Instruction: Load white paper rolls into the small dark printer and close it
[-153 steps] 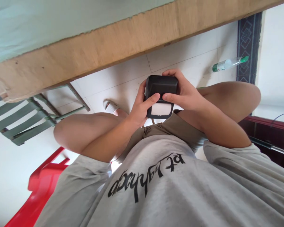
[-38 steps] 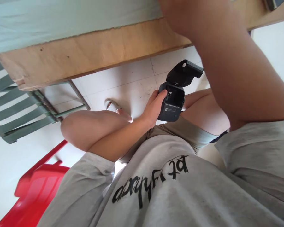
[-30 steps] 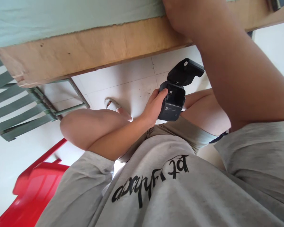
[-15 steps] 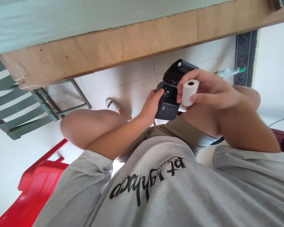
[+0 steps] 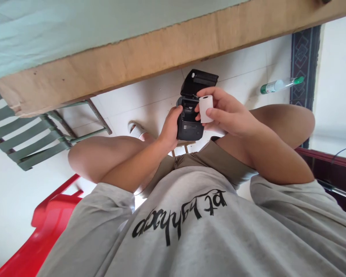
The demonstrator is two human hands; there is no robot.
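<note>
My left hand (image 5: 170,129) grips a small black printer (image 5: 189,126) above my lap, its lid (image 5: 200,80) flipped up and open. My right hand (image 5: 229,115) pinches a small white paper roll (image 5: 206,109) between thumb and fingers, right beside the printer's open compartment. The roll touches or nearly touches the printer's right edge; I cannot tell which.
A wooden table edge (image 5: 150,54) runs across above my hands. A green slatted chair (image 5: 25,142) stands at left, a red plastic chair (image 5: 46,231) at lower left. A green-capped bottle (image 5: 279,84) lies on the white tiled floor at right. A sandalled foot (image 5: 137,130) shows below.
My right hand reached up over the table, came back with a white paper roll, and has moved it left to the printer's open compartment. The printer's lid was opened since five seconds ago.
</note>
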